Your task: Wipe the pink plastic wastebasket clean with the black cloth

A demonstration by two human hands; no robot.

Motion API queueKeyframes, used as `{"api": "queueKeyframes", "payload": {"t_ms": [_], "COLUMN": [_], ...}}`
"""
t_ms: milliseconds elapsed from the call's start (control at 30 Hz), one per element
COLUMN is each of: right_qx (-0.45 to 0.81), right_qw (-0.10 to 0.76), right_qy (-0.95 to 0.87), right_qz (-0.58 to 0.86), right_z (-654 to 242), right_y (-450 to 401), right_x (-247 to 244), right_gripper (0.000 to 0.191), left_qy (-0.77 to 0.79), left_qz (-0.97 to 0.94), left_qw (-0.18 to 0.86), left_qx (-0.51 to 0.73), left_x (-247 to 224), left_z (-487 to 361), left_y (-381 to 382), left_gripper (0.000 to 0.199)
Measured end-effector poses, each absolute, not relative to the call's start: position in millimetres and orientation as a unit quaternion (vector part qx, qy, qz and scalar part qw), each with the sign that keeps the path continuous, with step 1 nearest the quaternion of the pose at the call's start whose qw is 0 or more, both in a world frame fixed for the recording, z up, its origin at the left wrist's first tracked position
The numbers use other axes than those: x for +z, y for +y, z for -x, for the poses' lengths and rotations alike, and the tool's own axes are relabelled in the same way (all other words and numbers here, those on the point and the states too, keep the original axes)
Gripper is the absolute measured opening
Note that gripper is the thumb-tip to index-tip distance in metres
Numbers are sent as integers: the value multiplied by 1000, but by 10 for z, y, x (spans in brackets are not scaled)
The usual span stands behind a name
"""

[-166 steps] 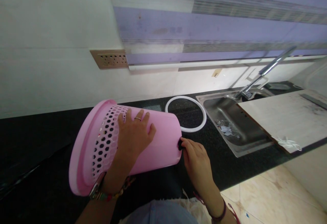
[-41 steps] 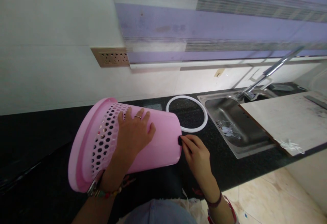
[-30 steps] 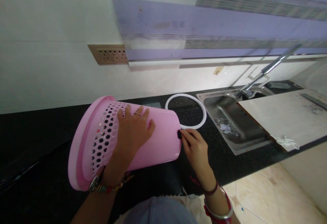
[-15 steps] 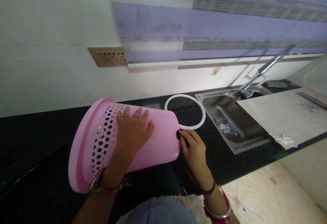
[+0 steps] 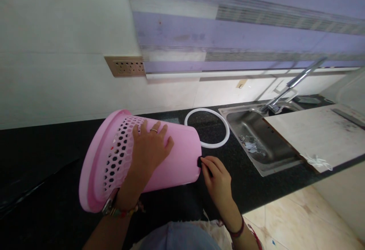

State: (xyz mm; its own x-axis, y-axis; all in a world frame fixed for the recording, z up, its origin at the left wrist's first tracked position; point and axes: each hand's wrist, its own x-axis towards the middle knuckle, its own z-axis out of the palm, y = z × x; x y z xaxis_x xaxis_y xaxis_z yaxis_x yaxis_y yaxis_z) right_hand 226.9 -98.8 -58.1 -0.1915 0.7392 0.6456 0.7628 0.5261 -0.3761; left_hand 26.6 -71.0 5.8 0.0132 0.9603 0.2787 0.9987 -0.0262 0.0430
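Observation:
A pink plastic waste basket (image 5: 179, 147) lies on its side on the dark countertop. Its wide rim faces left, and a band of hexagonal holes runs beside that rim. My left hand (image 5: 149, 143) rests on the upper side of the basket, fingers spread, partly over the holes. At the narrow base end on the right, my right hand (image 5: 218, 177) pinches a small black piece (image 5: 199, 162) between thumb and fingertips, against the base edge. What the black piece is, I cannot make out. Just behind the base lies a white plastic ring (image 5: 227, 128).
A steel sink (image 5: 256, 139) with a tall faucet (image 5: 296, 82) is set into the counter at right, with crumpled clear plastic inside. A white board (image 5: 319, 132) partly covers it and carries a knife-like strip and white ties. Black plastic (image 5: 31, 189) lies at left. A socket panel (image 5: 125, 66) is on the wall.
My right hand and the black piece have shifted slightly toward me along the base edge. My left hand stays spread on the basket. The view has moved a little.

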Motion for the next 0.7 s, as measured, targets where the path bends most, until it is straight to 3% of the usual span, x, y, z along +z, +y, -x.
{"api": "queueKeyframes", "payload": {"t_ms": [700], "right_qx": [-42], "right_qw": [402], "right_qy": [-782], "right_qz": [475], "right_z": [-2222], "right_y": [-840], "right_x": [-553], "right_gripper": [25], "left_qy": [-684], "left_qz": [709], "left_qw": [145], "left_qx": [-98], "left_x": [-39], "left_z": [-243], "left_y": [-738], "left_gripper": [40]}}
